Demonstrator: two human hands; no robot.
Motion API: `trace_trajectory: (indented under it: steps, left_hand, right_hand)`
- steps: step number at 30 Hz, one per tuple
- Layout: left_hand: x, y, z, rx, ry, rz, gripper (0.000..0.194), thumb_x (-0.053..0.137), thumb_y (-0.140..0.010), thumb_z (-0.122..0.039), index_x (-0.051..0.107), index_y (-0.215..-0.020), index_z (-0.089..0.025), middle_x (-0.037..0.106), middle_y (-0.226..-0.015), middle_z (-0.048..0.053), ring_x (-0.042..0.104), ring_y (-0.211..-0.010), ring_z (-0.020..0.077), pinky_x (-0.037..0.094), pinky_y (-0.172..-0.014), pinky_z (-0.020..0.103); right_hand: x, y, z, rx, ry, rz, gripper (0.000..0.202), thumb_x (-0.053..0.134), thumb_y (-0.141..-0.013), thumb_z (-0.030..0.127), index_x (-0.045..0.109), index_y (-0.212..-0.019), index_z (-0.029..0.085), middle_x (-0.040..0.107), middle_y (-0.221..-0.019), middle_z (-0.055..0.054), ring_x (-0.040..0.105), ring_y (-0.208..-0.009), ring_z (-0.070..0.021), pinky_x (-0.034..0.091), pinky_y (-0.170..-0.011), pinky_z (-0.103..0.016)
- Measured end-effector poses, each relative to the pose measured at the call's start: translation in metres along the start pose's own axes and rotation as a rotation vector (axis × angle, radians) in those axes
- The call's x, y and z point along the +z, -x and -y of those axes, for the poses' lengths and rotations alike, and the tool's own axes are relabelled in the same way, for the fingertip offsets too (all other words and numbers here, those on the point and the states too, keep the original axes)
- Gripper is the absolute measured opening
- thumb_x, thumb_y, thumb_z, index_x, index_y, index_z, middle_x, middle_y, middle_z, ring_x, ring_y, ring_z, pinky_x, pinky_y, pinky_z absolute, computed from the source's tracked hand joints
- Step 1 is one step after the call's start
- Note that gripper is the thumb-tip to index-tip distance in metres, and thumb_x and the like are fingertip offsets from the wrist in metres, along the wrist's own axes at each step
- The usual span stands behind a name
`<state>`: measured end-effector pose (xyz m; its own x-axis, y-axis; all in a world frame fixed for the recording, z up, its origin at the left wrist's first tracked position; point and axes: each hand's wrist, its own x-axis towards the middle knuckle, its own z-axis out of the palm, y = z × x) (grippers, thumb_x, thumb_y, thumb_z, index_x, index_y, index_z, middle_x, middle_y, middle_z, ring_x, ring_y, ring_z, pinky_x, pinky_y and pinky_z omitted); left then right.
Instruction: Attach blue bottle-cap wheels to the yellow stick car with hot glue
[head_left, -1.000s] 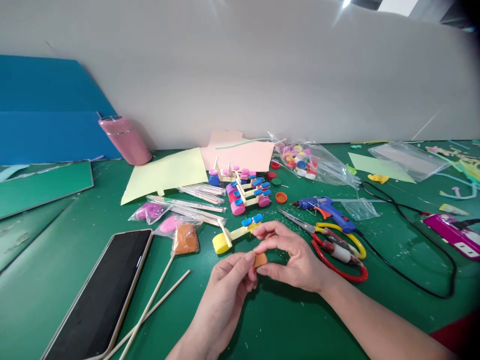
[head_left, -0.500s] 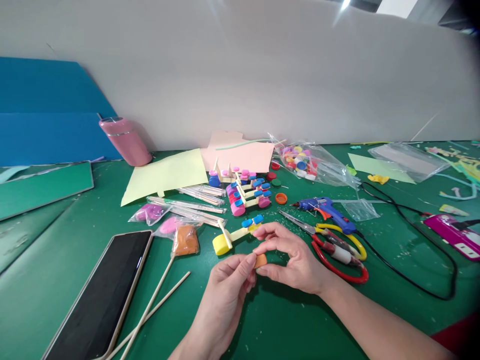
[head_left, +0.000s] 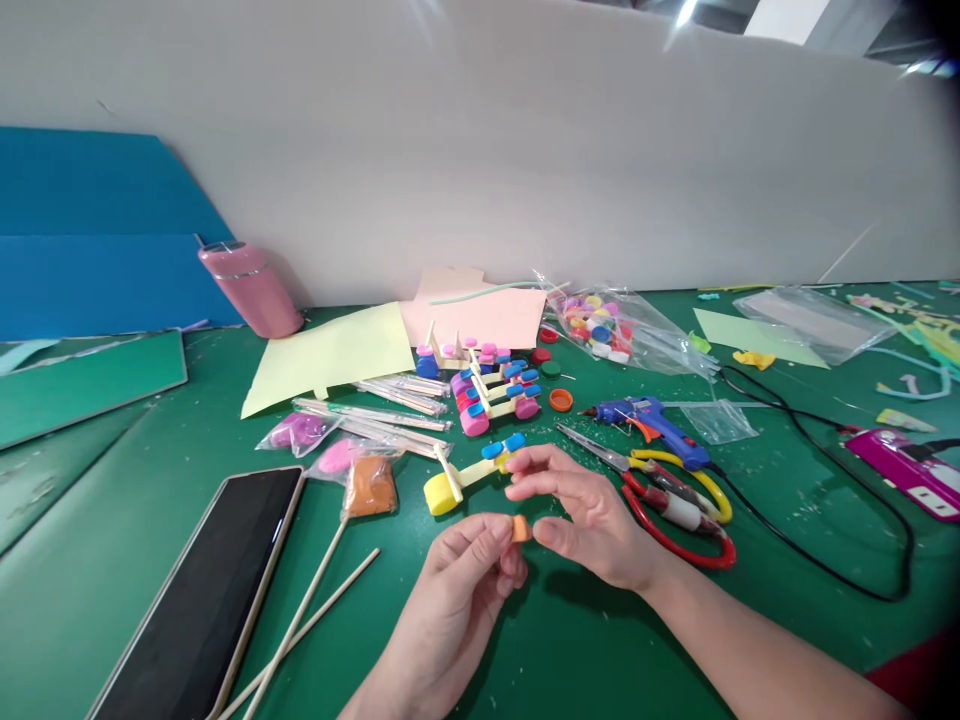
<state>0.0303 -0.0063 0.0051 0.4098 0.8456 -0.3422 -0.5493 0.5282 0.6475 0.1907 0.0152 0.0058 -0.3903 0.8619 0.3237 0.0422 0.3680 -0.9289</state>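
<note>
Between the thumb and fingers of my left hand (head_left: 469,590) is a small piece of orange clay (head_left: 520,529). My right hand (head_left: 589,515) is just to its right, fingers spread and apart, with the thumb tip close to the clay. Behind my hands lies a small model (head_left: 469,473) of pale sticks with a yellow wheel and blue pieces. Several similar models (head_left: 499,385) with pink and blue parts stand farther back. Left of my hands is a bag of orange clay (head_left: 370,486).
A phone (head_left: 206,595) and two crossed wooden sticks (head_left: 315,615) lie at the left. Scissors (head_left: 660,490), a blue glue gun (head_left: 652,425) and its black cable are on the right. A pink bottle (head_left: 253,290) stands at the back left, near bagged caps (head_left: 607,325) and paper sheets (head_left: 337,355).
My right hand has opened and let go of the orange clay, its thumb moving slightly right. The clay stays in my left hand, now turned a little.
</note>
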Motion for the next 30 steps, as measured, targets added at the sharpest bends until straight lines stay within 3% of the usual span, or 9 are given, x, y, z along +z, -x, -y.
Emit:
trace_trajectory:
  steps: [5, 12, 22, 30]
  left_hand:
    - [0.0006, 0.0003, -0.0001, -0.009, -0.029, 0.021, 0.017, 0.065, -0.074, -0.024, 0.063, -0.061, -0.012, 0.050, -0.056, -0.001, 0.039, -0.056, 0.0079, 0.032, -0.057, 0.022]
    - [0.0004, -0.0001, -0.0008, -0.026, -0.011, 0.018, 0.017, 0.067, -0.072, -0.025, 0.064, -0.060, -0.013, 0.049, -0.052, -0.002, 0.038, -0.053, 0.0075, 0.031, -0.057, 0.022]
    - [0.0008, -0.0002, 0.0026, -0.015, -0.015, -0.035, 0.016, 0.068, -0.070, -0.025, 0.065, -0.060, -0.014, 0.049, -0.050, -0.002, 0.037, -0.052, 0.0078, 0.030, -0.054, 0.022]
    - [0.0007, -0.0017, 0.0020, -0.011, -0.024, -0.065, 0.015, 0.069, -0.070, -0.025, 0.065, -0.061, -0.013, 0.050, -0.051, -0.002, 0.037, -0.052, 0.0071, 0.030, -0.054, 0.021]
  right_hand:
    - [0.0021, -0.0008, -0.0021, 0.030, -0.010, 0.031, 0.028, 0.062, -0.077, 0.037, 0.063, -0.101, 0.023, 0.050, -0.113, -0.007, 0.046, -0.112, -0.0217, 0.037, -0.098, -0.039]
    - [0.0055, -0.0017, -0.0078, 0.089, -0.101, 0.091, 0.034, 0.055, -0.080, 0.044, 0.060, -0.107, 0.024, 0.049, -0.119, -0.007, 0.047, -0.111, -0.0207, 0.043, -0.084, -0.032]
    - [0.0073, -0.0033, -0.0077, 0.176, -0.233, 0.055, 0.032, 0.052, -0.083, 0.043, 0.060, -0.107, 0.023, 0.048, -0.120, -0.007, 0.047, -0.111, -0.0201, 0.043, -0.086, -0.032]
    - [0.0084, -0.0036, -0.0079, 0.172, -0.202, 0.037, 0.032, 0.053, -0.082, 0.042, 0.059, -0.108, 0.023, 0.049, -0.119, -0.007, 0.047, -0.110, -0.0207, 0.043, -0.086, -0.033]
